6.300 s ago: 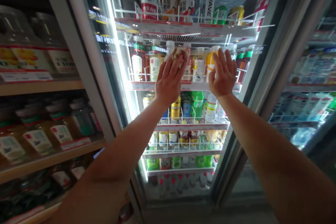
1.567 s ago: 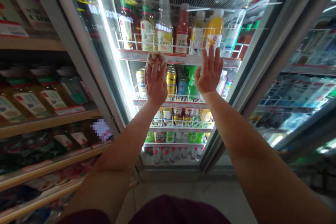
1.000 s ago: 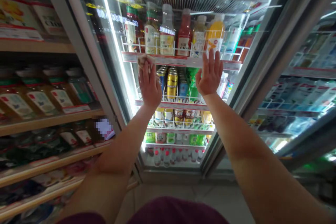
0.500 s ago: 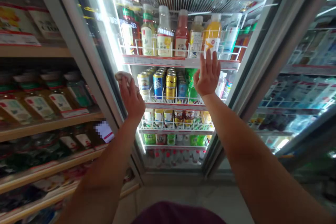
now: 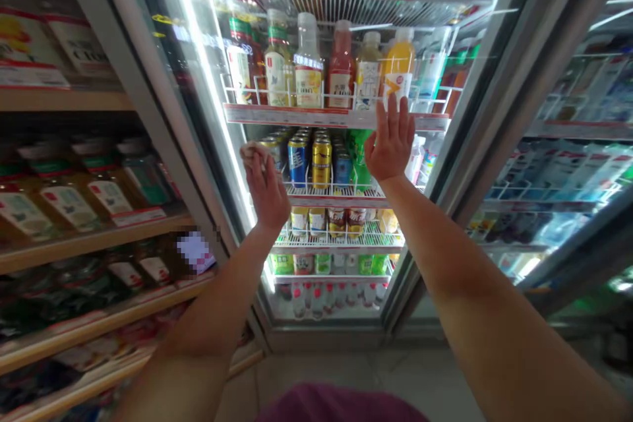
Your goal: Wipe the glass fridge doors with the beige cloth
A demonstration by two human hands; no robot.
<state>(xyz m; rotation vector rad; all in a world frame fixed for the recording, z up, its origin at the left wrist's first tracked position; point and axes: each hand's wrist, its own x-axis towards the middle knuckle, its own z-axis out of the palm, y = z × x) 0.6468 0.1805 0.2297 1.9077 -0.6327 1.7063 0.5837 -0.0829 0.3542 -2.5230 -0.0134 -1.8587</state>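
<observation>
A glass fridge door (image 5: 316, 306) stands closed in front of me, with lit shelves of drinks behind it. My left hand (image 5: 268, 194) presses a bunched, pale cloth (image 5: 254, 151) against the glass, over the left end of the can shelf. On the right, my right hand (image 5: 392, 142) rests flat on the glass with its fingers stretched upward. Its fingertips overlap the shelf edge under an orange juice bottle (image 5: 398, 66). Gold and blue cans (image 5: 321, 165) show through the glass between the two hands.
Wooden shelves with bottles (image 5: 69, 204) stand on the left, a phone-like bright screen (image 5: 195, 252) beside the lower ones. A metal door frame (image 5: 514, 86) runs along the right, with another drinks fridge (image 5: 564, 171) beyond. Pale floor tiles (image 5: 341, 369) lie below.
My left hand has moved right and slightly down across the glass with the cloth, off the bright light strip. My right hand stays at the same spot.
</observation>
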